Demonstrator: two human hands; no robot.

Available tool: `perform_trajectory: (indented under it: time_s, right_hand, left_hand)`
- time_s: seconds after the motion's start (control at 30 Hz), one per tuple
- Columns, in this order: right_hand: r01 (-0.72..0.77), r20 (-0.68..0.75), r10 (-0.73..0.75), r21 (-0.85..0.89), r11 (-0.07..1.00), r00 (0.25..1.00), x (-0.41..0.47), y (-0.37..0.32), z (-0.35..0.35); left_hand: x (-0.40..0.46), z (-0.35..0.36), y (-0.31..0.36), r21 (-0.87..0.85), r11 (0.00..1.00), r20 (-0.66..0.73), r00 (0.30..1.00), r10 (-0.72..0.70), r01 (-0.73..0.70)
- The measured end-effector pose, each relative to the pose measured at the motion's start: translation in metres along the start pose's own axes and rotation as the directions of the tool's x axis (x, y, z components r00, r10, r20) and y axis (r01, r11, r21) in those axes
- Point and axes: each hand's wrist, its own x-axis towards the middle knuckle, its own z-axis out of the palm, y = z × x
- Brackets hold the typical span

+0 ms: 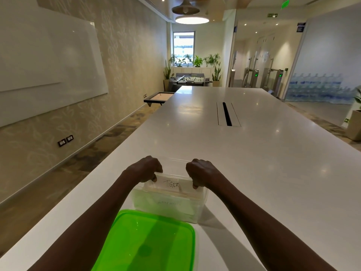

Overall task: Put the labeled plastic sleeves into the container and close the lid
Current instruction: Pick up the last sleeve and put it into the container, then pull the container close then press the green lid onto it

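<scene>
A clear plastic container (168, 209) stands on the white table, open at the top. Upright in it is a plastic sleeve (172, 183) with a paper label reading "TIGER". My left hand (145, 169) pinches the sleeve's top left corner and my right hand (202, 172) pinches its top right corner, both with curled fingers. More sleeves seem to stand behind and below it in the container, their labels blurred. The green lid (148, 241) lies flat on the table just in front of the container, between my forearms.
The long white table (254, 163) stretches far ahead, with a black cable slot (227, 114) in its middle. A whiteboard hangs on the left wall. The table's left edge drops to carpeted floor.
</scene>
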Motion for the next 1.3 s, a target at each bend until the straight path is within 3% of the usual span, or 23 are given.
perform_trajectory:
  time_s: [0.17,0.33,0.47,0.57,0.7,0.83,0.97,1.1,1.3]
  right_hand:
    - [0.009,-0.022,-0.008,0.030,1.000,1.000,-0.005,0.003,0.001]
    - [0.009,-0.229,0.029,0.166,0.986,0.973,-0.019,0.010,-0.006]
    - [-0.016,-0.411,0.185,0.382,0.924,0.892,-0.037,0.017,-0.006]
    - [-0.081,-0.455,0.382,0.553,0.829,0.804,-0.051,0.025,0.000]
    - [-0.177,-0.351,0.578,0.726,0.665,0.736,-0.059,0.031,0.012]
    - [-0.244,-0.128,0.631,0.850,0.468,0.765,-0.062,0.028,0.032]
    - [-0.180,0.033,0.607,0.966,0.183,0.794,-0.063,0.020,0.048]
    - [-0.112,0.056,0.592,0.992,0.058,0.804,-0.067,0.013,0.048]
    - [-0.077,0.084,0.562,0.996,-0.037,0.823,-0.071,0.012,0.047]
  left_hand:
    - [-0.002,0.001,0.002,-0.020,0.999,-0.011,1.000,-0.027,0.027]
    - [-0.009,-0.011,0.004,-0.193,0.981,-0.173,0.984,-0.034,0.000]
    - [-0.021,-0.020,-0.003,-0.283,0.958,-0.514,0.850,-0.116,-0.040]
    - [-0.028,-0.019,-0.015,-0.433,0.901,-0.608,0.734,-0.303,0.013]
    - [-0.033,-0.009,-0.033,-0.623,0.776,-0.509,0.701,-0.498,0.099]
    - [-0.038,0.002,-0.048,-0.799,0.591,-0.325,0.747,-0.580,0.111]
    - [-0.046,0.005,-0.048,-0.908,0.398,-0.147,0.790,-0.596,0.132]
    - [-0.053,0.005,-0.045,-0.913,0.370,-0.066,0.833,-0.549,0.171]
    - [-0.059,0.007,-0.043,-0.906,0.411,-0.152,0.829,-0.538,0.101]
